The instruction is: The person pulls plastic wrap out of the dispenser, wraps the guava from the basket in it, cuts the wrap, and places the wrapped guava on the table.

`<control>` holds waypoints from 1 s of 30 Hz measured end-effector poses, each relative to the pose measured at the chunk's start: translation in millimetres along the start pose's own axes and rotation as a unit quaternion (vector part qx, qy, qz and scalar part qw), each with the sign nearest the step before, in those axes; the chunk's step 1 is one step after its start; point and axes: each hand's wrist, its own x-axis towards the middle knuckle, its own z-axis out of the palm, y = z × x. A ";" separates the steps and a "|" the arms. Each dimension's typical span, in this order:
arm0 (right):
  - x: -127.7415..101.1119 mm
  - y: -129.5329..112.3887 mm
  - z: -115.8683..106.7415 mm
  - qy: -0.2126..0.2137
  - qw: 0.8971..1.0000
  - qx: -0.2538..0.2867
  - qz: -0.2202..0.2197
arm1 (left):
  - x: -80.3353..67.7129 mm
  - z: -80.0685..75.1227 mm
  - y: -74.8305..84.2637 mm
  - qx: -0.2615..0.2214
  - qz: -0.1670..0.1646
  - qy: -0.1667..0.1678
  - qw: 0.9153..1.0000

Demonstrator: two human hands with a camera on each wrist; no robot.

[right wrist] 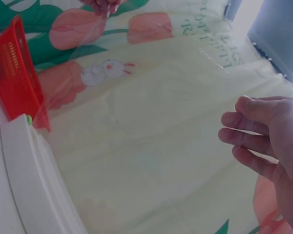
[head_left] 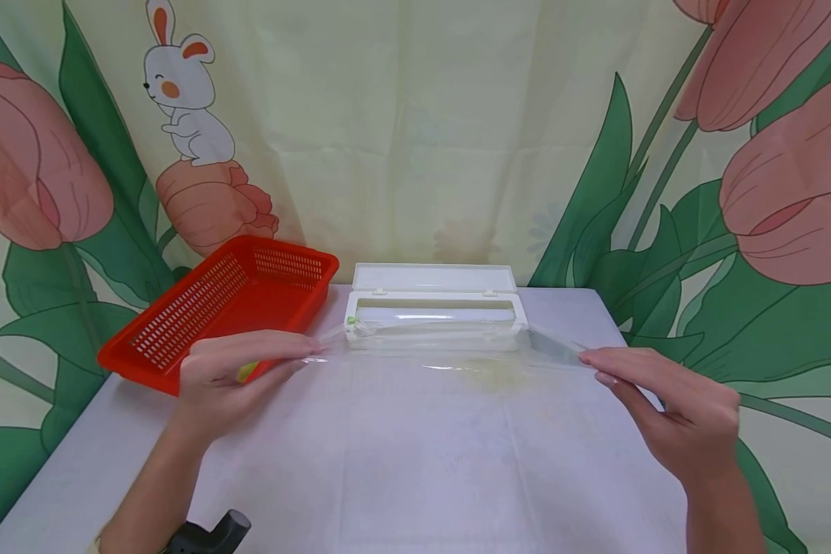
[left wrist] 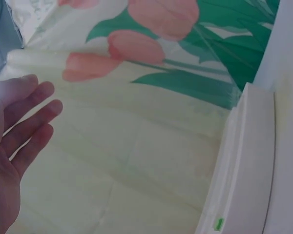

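Note:
A white cling film dispenser (head_left: 521,308) stands on the table with its lid (head_left: 432,278) raised and a film roll (head_left: 436,315) inside. Clear cling film (head_left: 432,360) stretches out of its front toward me. My left hand (head_left: 231,377) pinches the film's left corner between thumb and fingers. At the right corner, my right hand (head_left: 679,404) pinches the film in the same way. Both wrist views look through the sheet, with the left hand (left wrist: 19,131) and right hand (right wrist: 268,141) at its edges.
Left of the dispenser, a red plastic basket (head_left: 277,296) sits at an angle behind my left hand. A small yellow-green thing (head_left: 247,372) shows partly behind that hand. A printed curtain (head_left: 464,138) hangs behind the white-covered table (head_left: 422,477).

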 end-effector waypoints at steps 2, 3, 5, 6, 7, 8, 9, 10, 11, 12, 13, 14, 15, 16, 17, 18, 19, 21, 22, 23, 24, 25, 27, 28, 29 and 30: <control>-0.2 -0.3 -0.3 0.001 1.000 0.000 -0.003 | 0.2 0.0 0.9 -0.005 0.004 0.001 1.000; -0.6 -0.2 -0.6 0.001 1.000 0.002 -0.006 | 0.3 0.0 1.4 -0.008 0.005 0.001 1.000; -1.6 -0.4 -1.9 -0.001 1.000 0.002 -0.004 | 0.4 -0.1 2.4 -0.010 0.006 0.001 1.000; -2.5 -0.2 -2.5 -0.001 1.000 0.003 -0.004 | 0.5 -0.2 3.0 -0.011 0.007 0.002 1.000; -3.2 -0.2 -3.1 -0.001 1.000 0.003 -0.004 | 0.6 -0.3 3.6 -0.012 0.007 0.002 1.000; -4.0 0.3 -3.5 0.000 1.000 0.006 -0.005 | 0.7 -0.4 4.2 -0.011 0.007 0.003 1.000; -4.7 0.3 -4.2 0.000 1.000 0.009 -0.004 | 0.8 -0.6 4.9 -0.010 0.008 0.005 1.000; -5.3 0.5 -4.8 0.001 1.000 0.011 -0.004 | 1.0 -0.7 5.5 -0.010 0.008 0.007 1.000; -5.7 0.2 -5.3 0.001 1.000 0.011 -0.003 | 1.2 -0.9 6.0 -0.012 0.010 0.008 1.000; -5.9 0.3 -5.5 0.002 1.000 0.012 -0.004 | 1.4 -1.1 6.6 -0.015 0.012 0.008 1.000; -6.2 -0.1 -6.1 0.003 1.000 0.011 -0.003 | 1.6 -1.4 7.1 -0.017 0.014 0.010 1.000; -6.3 -0.1 -6.1 0.005 1.000 0.012 -0.005 | 1.8 -1.6 7.6 -0.019 0.016 0.011 1.000; -6.3 -0.6 -6.5 0.005 1.000 0.011 -0.006 | 1.9 -1.8 8.1 -0.022 0.019 0.012 1.000; -6.3 -1.0 -6.7 0.006 1.000 0.008 -0.006 | 2.1 -1.9 8.2 -0.024 0.022 0.013 0.999; -6.2 -1.4 -6.6 0.008 1.000 0.007 -0.008 | 2.1 -2.2 8.5 -0.025 0.025 0.013 0.999; -6.1 -1.7 -6.7 0.008 1.000 0.009 -0.010 | 2.1 -2.3 8.8 -0.027 0.027 0.015 0.999; -5.9 -2.2 -6.7 0.007 1.000 0.009 -0.011 | 2.0 -2.5 9.3 -0.026 0.028 0.015 0.999; -5.5 -3.4 -7.1 0.004 1.000 0.014 -0.012 | 1.5 -3.0 10.2 -0.025 0.029 0.016 0.999; -5.2 -4.0 -7.3 0.002 1.000 0.013 -0.011 | 1.3 -3.1 10.6 -0.024 0.029 0.017 0.999; -5.0 -4.7 -7.5 0.000 1.000 0.013 -0.012 | 1.0 -3.5 11.3 -0.023 0.027 0.017 0.999; -4.8 -5.5 -7.8 -0.002 1.000 0.011 -0.012 | 0.7 -3.7 11.9 -0.023 0.027 0.018 0.999; -4.5 -6.1 -7.9 -0.003 1.000 0.011 -0.012 | 0.5 -3.9 12.4 -0.022 0.026 0.019 0.999; -4.1 -7.5 -8.2 -0.003 1.000 0.011 -0.012 | 0.2 -4.0 12.8 -0.025 0.028 0.020 0.999; -3.9 -8.1 -8.3 -0.003 1.000 0.010 -0.011 | 0.1 -3.9 13.0 -0.026 0.030 0.021 0.999; -3.8 -8.5 -8.0 0.000 1.000 0.012 -0.014 | 0.0 -4.0 13.3 -0.029 0.032 0.021 0.999; -3.7 -8.7 -7.8 0.002 1.000 0.014 -0.017 | -0.1 -3.8 13.3 -0.031 0.034 0.021 0.999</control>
